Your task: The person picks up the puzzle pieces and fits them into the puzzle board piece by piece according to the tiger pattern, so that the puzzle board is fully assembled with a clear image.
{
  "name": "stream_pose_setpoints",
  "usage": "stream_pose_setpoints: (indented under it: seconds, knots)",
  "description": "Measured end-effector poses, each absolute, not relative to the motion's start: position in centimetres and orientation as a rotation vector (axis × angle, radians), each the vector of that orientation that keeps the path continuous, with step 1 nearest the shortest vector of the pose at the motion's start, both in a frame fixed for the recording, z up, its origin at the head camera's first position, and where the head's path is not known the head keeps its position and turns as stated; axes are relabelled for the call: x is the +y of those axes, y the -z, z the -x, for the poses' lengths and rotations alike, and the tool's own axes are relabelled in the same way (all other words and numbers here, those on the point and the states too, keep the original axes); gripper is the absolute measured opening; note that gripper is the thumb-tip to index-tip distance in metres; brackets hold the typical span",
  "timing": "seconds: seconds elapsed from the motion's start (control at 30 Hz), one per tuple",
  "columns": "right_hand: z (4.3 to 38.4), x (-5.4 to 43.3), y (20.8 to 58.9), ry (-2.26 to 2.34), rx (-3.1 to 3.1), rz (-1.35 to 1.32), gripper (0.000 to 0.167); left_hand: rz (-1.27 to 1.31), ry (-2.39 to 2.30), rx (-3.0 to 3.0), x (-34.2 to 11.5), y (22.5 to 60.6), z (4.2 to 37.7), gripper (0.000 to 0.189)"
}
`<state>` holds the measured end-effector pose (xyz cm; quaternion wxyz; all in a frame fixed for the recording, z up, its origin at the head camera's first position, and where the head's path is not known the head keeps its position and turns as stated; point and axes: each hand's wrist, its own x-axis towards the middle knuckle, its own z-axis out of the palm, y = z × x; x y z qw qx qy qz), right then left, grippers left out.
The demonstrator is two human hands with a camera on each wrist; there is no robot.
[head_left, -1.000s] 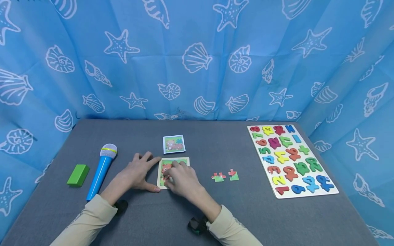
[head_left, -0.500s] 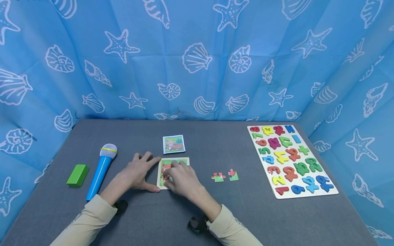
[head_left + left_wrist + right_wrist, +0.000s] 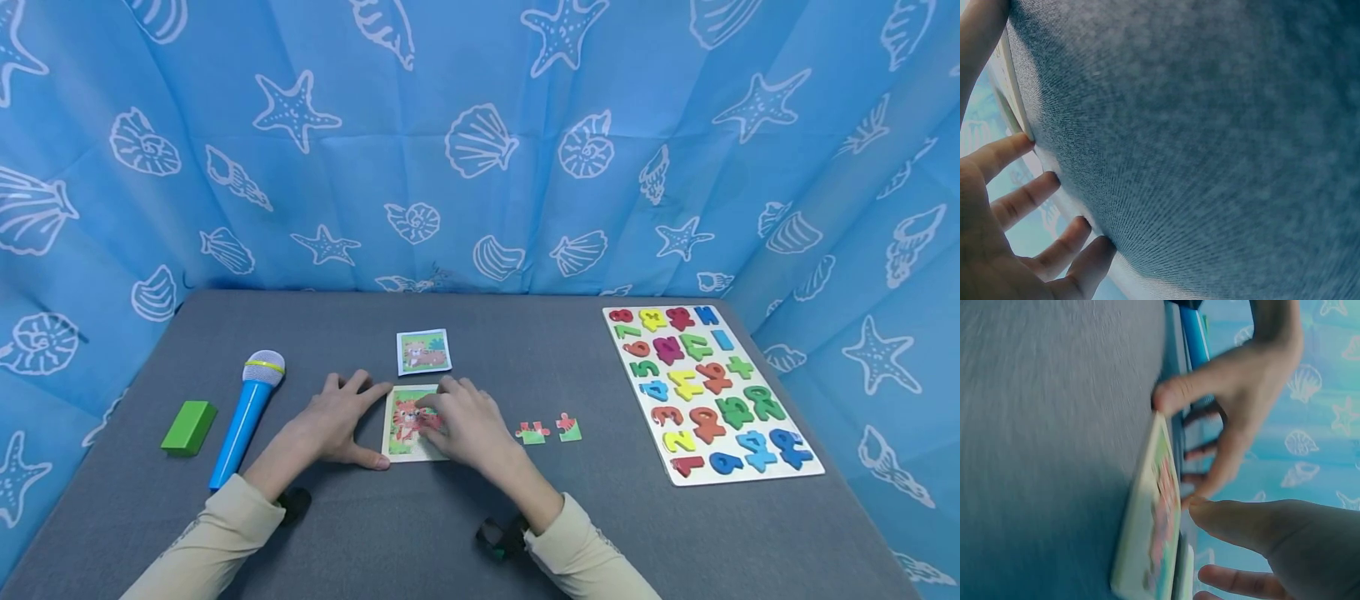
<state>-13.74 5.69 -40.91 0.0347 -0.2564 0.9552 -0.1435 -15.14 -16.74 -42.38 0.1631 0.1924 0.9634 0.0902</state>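
A square tiger jigsaw board (image 3: 399, 442) lies mid-table. My left hand (image 3: 341, 422) rests along its left edge, thumb and index finger spread to the two left corners; in the left wrist view the other fingers (image 3: 1026, 199) are spread, tips on the cloth. Over the board's right part hovers my right hand (image 3: 471, 423), covering some of the picture. In the right wrist view its thumb (image 3: 1235, 519) and fingers are apart, with no piece seen between them. Two loose jigsaw pieces, a left one (image 3: 533, 432) and a right one (image 3: 569, 427), lie right of the board.
Behind the board lies a small picture card (image 3: 423, 352). To the left are a blue toy microphone (image 3: 243, 429) and a green block (image 3: 190, 428). A number puzzle board (image 3: 708, 396) lies at the right. A blue patterned curtain (image 3: 480, 200) hangs behind the table.
My right hand has shifted a little to the right over the board, so more of the tiger picture shows. The left hand and the two loose pieces have stayed put.
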Motion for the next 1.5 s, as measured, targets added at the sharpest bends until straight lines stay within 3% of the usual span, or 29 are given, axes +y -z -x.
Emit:
stream_pose_setpoints:
  seconds: [0.9,1.5]
  knots:
    - [14.1,14.5,40.5,0.342,3.022,0.599,0.035,-0.533,-0.258,2.737,-16.7,42.4,15.1,0.112]
    - [12.9,17.4,41.2,0.383,2.910,0.519,0.040,-0.525,-0.250,2.732,-16.7,42.4,15.2,0.113]
